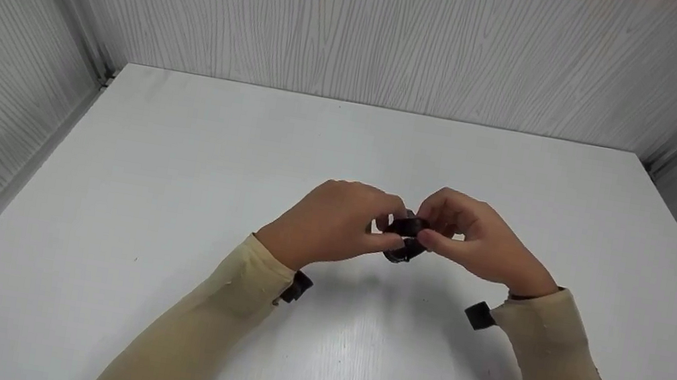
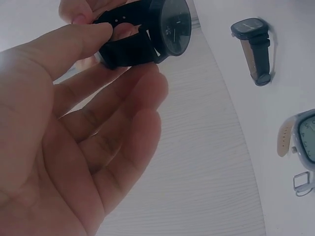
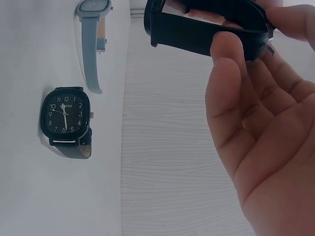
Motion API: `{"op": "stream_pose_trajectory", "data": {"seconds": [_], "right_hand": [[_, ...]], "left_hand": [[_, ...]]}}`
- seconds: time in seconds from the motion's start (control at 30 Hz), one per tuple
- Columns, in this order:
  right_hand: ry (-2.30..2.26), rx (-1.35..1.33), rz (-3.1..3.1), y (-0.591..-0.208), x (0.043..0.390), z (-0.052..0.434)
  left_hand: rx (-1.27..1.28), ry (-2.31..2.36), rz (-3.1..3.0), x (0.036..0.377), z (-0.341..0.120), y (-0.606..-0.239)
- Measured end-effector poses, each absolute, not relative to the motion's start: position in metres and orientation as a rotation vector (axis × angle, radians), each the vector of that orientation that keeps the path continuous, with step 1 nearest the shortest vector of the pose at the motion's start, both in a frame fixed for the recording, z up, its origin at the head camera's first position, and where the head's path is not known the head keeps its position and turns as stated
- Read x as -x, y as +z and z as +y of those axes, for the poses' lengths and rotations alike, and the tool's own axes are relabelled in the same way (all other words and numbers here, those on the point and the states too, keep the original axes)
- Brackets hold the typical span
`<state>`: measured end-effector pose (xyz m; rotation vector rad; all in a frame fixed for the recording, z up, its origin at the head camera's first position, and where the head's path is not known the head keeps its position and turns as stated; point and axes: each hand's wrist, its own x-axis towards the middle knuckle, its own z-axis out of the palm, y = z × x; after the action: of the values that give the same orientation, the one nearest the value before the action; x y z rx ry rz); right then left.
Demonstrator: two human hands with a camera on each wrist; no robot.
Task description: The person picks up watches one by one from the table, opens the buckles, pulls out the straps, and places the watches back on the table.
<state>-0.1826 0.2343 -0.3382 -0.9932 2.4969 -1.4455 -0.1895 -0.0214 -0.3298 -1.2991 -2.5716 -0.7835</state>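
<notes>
Both hands hold a black wristwatch (image 1: 407,227) above the white table. My left hand (image 1: 340,224) pinches its strap between thumb and fingers. From the other side my right hand (image 1: 483,240) pinches the strap too, near its end. In the left wrist view the round dark dial (image 2: 176,27) faces right, and the strap (image 2: 129,50) forms a loop with small holes in it. The right wrist view shows the band (image 3: 197,34) lying against my right fingertips, with the dial's face out of sight.
In the left wrist view lie a dark-strapped watch (image 2: 261,59) and, cut off by the edge, a watch with a beige strap (image 2: 284,138). A light blue watch (image 3: 90,54) and a black square watch (image 3: 65,115) show in the right wrist view. Wood-grain panels (image 1: 365,24) enclose the table (image 1: 219,130).
</notes>
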Motion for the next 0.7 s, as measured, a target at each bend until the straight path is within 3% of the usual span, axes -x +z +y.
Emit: {"op": "stream_pose_trajectory", "data": {"seconds": [0.7], "right_hand": [[-1.493,0.972,2.429,-0.338,0.1825,0.2334]], "left_hand": [[1.267,-0.776,-2.625,0.188,-0.0217,-0.3286]]}}
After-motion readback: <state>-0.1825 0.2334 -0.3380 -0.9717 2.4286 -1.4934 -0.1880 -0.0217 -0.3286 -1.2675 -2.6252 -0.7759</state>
